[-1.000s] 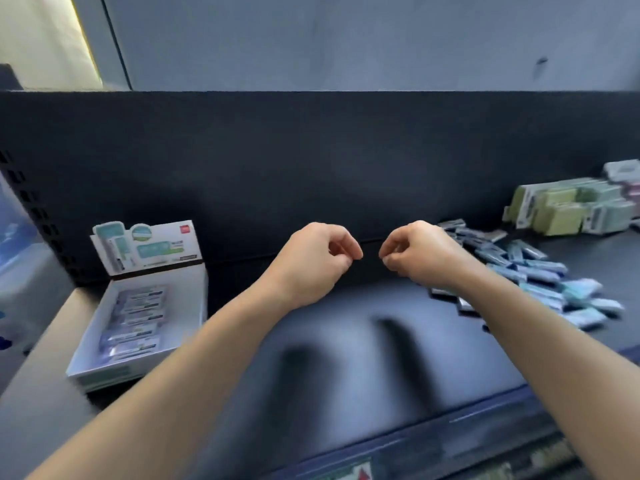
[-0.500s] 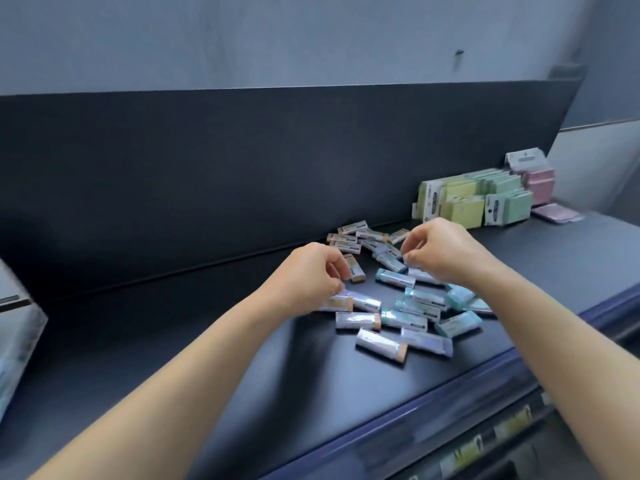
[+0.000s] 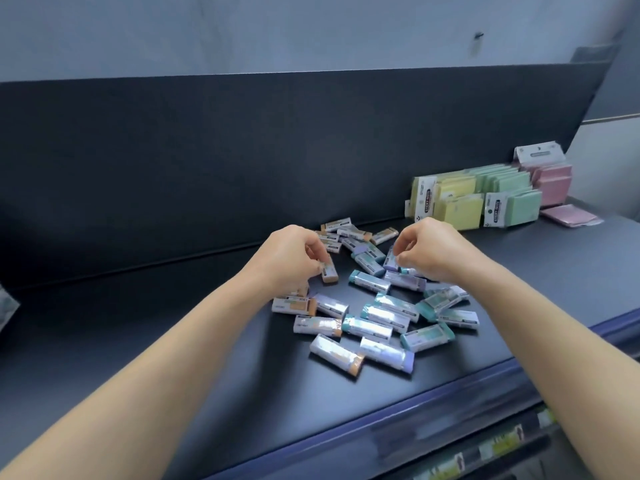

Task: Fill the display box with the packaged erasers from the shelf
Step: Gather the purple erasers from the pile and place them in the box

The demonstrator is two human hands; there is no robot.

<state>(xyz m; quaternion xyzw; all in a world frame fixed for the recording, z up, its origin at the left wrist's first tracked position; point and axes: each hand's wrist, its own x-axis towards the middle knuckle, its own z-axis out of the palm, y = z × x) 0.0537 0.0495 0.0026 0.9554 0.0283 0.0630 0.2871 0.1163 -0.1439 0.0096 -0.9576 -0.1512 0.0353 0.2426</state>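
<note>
The curled fingers (image 3: 313,252) of our left hand (image 3: 287,258) pinched the top of an orange-ended eraser (image 3: 329,270), and our knuckles hid its upper half. Our right hand (image 3: 426,251) was curled as well, its fingertips (image 3: 403,245) closed on the end of a lilac eraser (image 3: 391,262). How firmly it gripped, we could not make out. Both erasers touched the loose heap of packaged erasers (image 3: 374,320) scattered on the dark shelf (image 3: 173,341). More of the heap lay covered under our wrists. Behind it, sticky-note packs (image 3: 464,206) leaned against the back panel (image 3: 242,150). A pale corner (image 3: 7,310) was cut off at the left edge, and we could not tell what it was. The labels (image 3: 485,452) below the shelf lip were blurred beyond reading.
</note>
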